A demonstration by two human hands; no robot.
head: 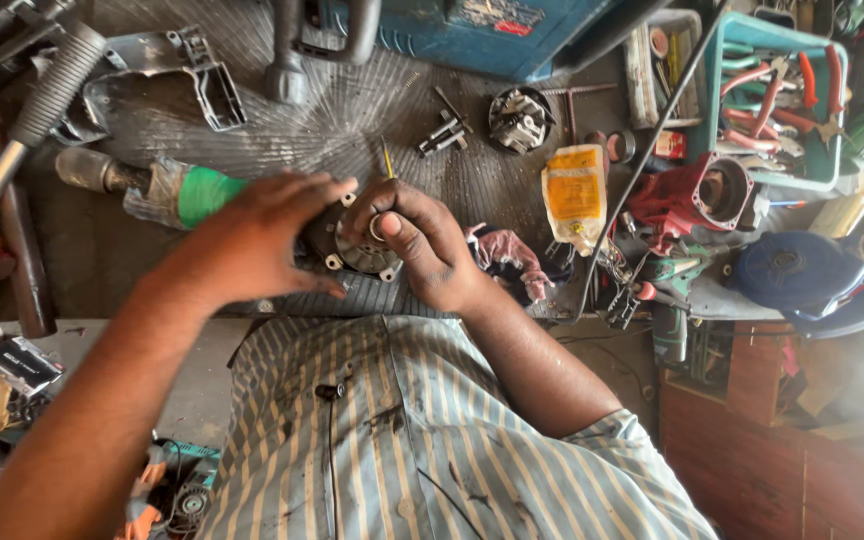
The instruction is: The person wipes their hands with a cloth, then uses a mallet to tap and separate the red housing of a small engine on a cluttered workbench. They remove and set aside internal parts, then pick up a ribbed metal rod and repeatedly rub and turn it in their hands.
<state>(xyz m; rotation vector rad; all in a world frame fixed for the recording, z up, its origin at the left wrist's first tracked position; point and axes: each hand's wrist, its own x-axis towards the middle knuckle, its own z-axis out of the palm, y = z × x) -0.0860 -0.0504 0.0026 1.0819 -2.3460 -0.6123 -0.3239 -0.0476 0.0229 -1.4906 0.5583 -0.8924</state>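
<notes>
two hands (352,235) on a dark motor housing (352,250), cluttered grimy workbench (102,270)

Yellow pouch (574,195), teal tray (824,50) of red-handled pliers (767,95), pink rag (504,250).

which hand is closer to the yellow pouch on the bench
Right. The right hand sits on the dark round motor part, just beside the yellow pouch. The left hand grips the part's far side, farther from the pouch.

I'm looking down at my dark, scratched table (352,110), its top worn pale with scrapes. A wooden cabinet (782,440) stands at my right, and daylight falls flat over it all.
</notes>
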